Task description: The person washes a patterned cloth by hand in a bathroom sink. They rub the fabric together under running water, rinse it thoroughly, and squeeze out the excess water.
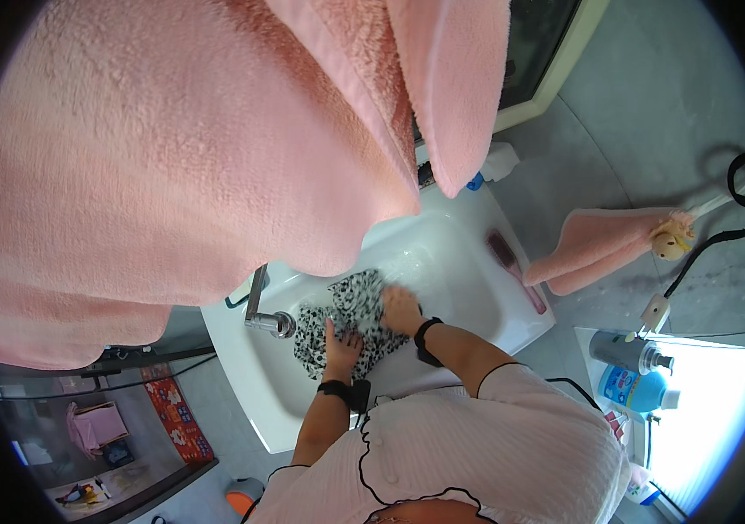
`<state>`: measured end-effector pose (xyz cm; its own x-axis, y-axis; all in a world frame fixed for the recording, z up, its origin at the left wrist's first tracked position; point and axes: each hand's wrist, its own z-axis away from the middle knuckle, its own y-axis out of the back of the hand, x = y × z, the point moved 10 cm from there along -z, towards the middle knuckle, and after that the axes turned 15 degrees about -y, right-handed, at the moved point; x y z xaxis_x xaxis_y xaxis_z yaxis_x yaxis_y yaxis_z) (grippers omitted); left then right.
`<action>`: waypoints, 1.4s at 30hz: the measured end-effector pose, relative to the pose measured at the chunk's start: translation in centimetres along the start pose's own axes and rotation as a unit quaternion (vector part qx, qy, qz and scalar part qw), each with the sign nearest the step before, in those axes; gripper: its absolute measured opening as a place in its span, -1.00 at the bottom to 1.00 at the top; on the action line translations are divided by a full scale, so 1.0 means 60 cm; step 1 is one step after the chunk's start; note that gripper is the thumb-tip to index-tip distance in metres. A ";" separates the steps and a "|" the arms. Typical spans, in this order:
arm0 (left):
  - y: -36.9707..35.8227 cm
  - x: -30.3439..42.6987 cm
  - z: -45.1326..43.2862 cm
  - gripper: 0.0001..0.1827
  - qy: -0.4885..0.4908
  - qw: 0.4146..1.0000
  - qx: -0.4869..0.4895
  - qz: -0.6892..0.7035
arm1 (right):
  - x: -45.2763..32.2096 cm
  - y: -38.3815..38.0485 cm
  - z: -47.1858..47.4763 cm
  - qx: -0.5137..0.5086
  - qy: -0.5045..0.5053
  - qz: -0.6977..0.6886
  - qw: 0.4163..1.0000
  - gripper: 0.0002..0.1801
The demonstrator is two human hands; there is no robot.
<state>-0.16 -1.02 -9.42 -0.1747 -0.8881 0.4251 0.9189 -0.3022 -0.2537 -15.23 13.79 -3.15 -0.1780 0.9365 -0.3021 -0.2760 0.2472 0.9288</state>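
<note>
A black-and-white patterned cloth (320, 340) lies bunched and wet in a white sink (470, 262). On its lower middle rests my left hand (344, 350), fingers spread, palm down. My right hand (402, 309), somewhat blurred, is curled at the cloth's right side; whether it pinches the fabric cannot be made out. Shallow water shows above and to the right of the cloth. A chrome faucet (274, 323) stands just left of the cloth. Each wrist wears a black band.
Large pink towels (182, 164) hang over the upper left and hide part of the sink's back. A pink hairbrush (516, 268) lies on the right rim. A small pink towel (598, 249) hangs beyond it. Pump bottle (627, 352) and blue bottle (634, 388) stand at the lower right.
</note>
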 end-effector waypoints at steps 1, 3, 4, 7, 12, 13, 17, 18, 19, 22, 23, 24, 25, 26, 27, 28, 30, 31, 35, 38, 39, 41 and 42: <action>-0.022 0.002 -0.001 -0.25 -0.006 0.995 -0.103 -0.007 | -0.030 -0.039 0.021 -0.107 0.110 0.021 0.988 -0.41; -0.055 -0.001 0.026 -0.12 0.003 0.965 -0.262 -0.016 | -0.005 -0.047 0.007 -0.120 0.034 -0.010 0.992 -0.38; -0.053 0.011 0.029 -0.02 -0.038 0.965 -0.256 -0.033 | 0.025 -0.043 -0.007 -0.103 -0.062 -0.053 0.991 -0.37; -0.005 0.016 0.035 -0.04 -0.041 0.997 -0.064 -0.023 | 0.038 -0.022 -0.021 -0.026 -0.167 -0.217 0.961 -0.34; -0.079 0.036 0.031 -0.02 -0.083 0.957 -0.270 0.066 | -0.139 0.051 0.063 -0.045 0.118 -0.414 0.901 -0.62; -0.099 0.037 0.031 -0.19 -0.049 0.931 -0.345 0.113 | -0.161 0.052 0.087 -0.104 0.105 -0.414 0.898 -0.69; -0.102 0.040 0.022 -0.54 -0.169 0.885 -0.433 0.010 | -0.205 0.136 0.123 -0.089 0.074 -0.353 0.928 -0.72; -0.103 0.032 0.020 -0.54 -0.150 0.898 -0.413 0.020 | -0.208 0.164 0.118 -0.035 0.068 -0.338 0.938 -0.70; -0.104 0.022 0.023 -0.54 -0.132 0.914 -0.384 0.028 | -0.207 0.200 0.115 0.051 0.076 -0.342 0.935 -0.67; -0.122 0.013 0.053 -0.55 -0.079 0.951 -0.295 0.051 | -0.191 0.170 0.062 0.009 -0.007 -0.308 0.951 -0.63; -0.132 0.013 0.063 -0.55 -0.061 0.960 -0.266 0.058 | -0.176 0.162 0.046 0.026 -0.021 -0.319 0.947 -0.64; -0.143 0.019 0.075 -0.56 -0.079 0.959 -0.274 -0.001 | -0.161 0.148 0.031 0.030 -0.026 -0.310 0.950 -0.63; -0.122 0.022 0.072 -0.55 -0.080 0.976 -0.192 -0.063 | -0.148 0.139 0.022 0.046 -0.012 -0.323 0.945 -0.63; -0.118 0.034 0.068 -0.54 -0.099 0.977 -0.150 -0.113 | -0.126 0.130 0.006 0.052 -0.005 -0.330 0.943 -0.61; -0.105 0.040 0.067 -0.53 -0.116 0.974 -0.108 -0.162 | -0.112 0.105 -0.006 0.018 0.003 -0.321 0.947 -0.60; -0.166 0.043 0.082 -0.38 -0.109 0.947 -0.289 -0.092 | -0.070 0.087 -0.024 0.002 -0.037 -0.329 0.944 -0.54; -0.136 0.061 0.058 -0.27 -0.130 0.966 -0.218 -0.037 | 0.002 0.041 -0.032 -0.038 -0.166 -0.288 0.942 -0.43; -0.108 0.068 0.042 -0.21 -0.145 0.977 -0.155 -0.013 | 0.049 0.033 -0.028 -0.021 -0.254 -0.249 0.934 -0.38; -0.031 0.041 0.014 0.01 -0.052 0.995 -0.075 -0.033 | 0.003 0.013 -0.007 0.003 -0.016 0.093 0.996 -0.28; -0.032 0.023 0.015 0.02 -0.040 0.988 -0.145 -0.039 | -0.009 -0.025 0.005 -0.096 0.058 -0.011 0.994 -0.39; -0.039 0.023 0.018 0.02 -0.050 0.984 -0.168 -0.032 | -0.014 -0.034 0.003 -0.116 0.065 -0.041 0.990 -0.41; -0.036 0.027 0.020 -0.05 -0.076 0.987 -0.141 -0.008 | 0.022 -0.013 -0.018 -0.045 -0.062 -0.214 0.974 -0.41; -0.028 0.028 0.019 -0.05 -0.075 0.992 -0.101 0.006 | 0.031 -0.003 -0.020 0.000 -0.100 -0.265 0.959 -0.40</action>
<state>-1.59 -1.59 -7.26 -0.0961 -0.8349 0.5420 0.8284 -0.3690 -0.4215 -16.64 15.19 -4.11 0.1711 0.7087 -0.6845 -0.2778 0.7012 0.6566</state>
